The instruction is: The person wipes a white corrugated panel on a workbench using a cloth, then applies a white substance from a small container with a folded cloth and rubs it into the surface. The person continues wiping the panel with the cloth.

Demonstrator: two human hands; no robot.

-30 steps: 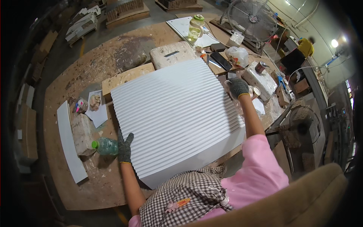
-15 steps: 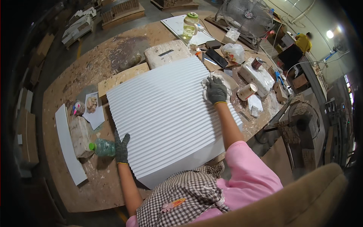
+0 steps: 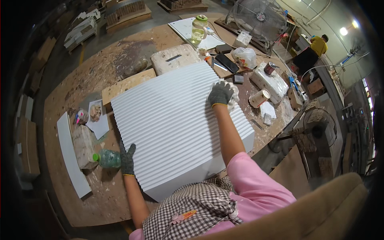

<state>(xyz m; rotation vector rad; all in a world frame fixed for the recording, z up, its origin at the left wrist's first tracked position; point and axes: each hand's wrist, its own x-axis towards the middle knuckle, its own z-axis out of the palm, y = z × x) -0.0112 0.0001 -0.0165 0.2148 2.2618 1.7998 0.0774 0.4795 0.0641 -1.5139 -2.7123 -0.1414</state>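
Note:
A white panel with a ridged top and a thick, plain front side lies tilted across the worktable before me. At its far right edge, my right hand, in a dark grey knit glove, is closed on a crumpled white cloth. The cloth bulges out past the fingers beside the ridges. My left hand, gloved the same way, rests against the panel's left edge. Its fingers stretch along the side and the thumb is spread over the top.
A green-capped bottle lies beside my left hand. Left of it are a wrapped block and a curved white strip. On the right stand a paper cup, a phone and a wrapped block with a can. A jug stands behind.
My right hand and the cloth have shifted slightly left, and the hand has turned, with the cloth now at its right side. A small dark block near the phone shows more fully. My left hand stays put.

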